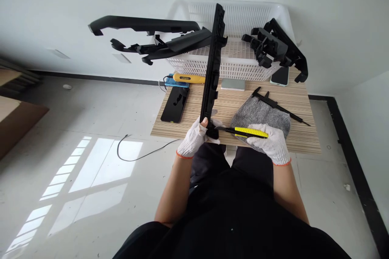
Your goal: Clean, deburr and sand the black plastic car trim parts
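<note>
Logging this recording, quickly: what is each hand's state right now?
Left hand: closed, holding the long black part near its lower end.
Right hand: closed around the yellow-handled tool.

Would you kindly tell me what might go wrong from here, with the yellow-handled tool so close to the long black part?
1. The yellow-handled tool in the right hand points toward the left hand, whose thumb tip is bare; a slip might hurt it.
2. The long black part is gripped near its lower end, so it could tip or swing.
3. Black pieces jut past the rim of the white basket; a knock might dislodge them.
</note>
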The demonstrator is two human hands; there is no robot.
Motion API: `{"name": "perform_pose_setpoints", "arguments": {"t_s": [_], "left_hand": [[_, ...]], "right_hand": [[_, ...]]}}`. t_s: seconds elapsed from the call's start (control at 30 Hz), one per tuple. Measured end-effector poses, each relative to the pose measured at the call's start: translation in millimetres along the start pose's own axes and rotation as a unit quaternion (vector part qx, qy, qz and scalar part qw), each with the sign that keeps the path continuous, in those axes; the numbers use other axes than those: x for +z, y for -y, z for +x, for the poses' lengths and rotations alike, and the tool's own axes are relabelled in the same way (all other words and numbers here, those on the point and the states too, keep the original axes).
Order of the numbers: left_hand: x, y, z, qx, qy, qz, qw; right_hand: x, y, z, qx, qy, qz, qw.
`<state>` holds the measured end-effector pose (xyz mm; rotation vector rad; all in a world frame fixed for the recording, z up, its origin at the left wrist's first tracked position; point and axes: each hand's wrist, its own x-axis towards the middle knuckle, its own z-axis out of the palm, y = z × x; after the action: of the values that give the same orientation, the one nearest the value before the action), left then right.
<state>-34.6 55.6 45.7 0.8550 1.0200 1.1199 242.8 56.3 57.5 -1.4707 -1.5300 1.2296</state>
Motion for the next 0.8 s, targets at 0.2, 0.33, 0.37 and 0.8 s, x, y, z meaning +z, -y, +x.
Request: {"name": "perform_pose_setpoints", "arguments": {"t_s": [0.2, 0.33, 0.37, 0.8], "left_hand": [[1.9, -4.6, -1.5, -0.016, 0.002, -0.025, 1.0], [2.1, -6.0, -1.9, -0.023, 0.01, -0.034, 0.999], [2.4, -6.3, -1.8, -0.025, 0.006, -0.038, 0.999], [2.3, -5.6, -2.9, -0.011, 0.014, -0.044, 0.999]], "right_hand": [[-1.9, 6.2, -0.4, 0.018, 0.02, 0.008, 1.0], [-1.0, 5.8, -0.9, 0.021, 0.029, 0.008, 0.999], [-0.7, 5.3, -0.9, 0.02, 0.019, 0.012, 1.0], [-0.5, 7.0, -1.6, 0.02, 0.032, 0.022, 0.999]]}}
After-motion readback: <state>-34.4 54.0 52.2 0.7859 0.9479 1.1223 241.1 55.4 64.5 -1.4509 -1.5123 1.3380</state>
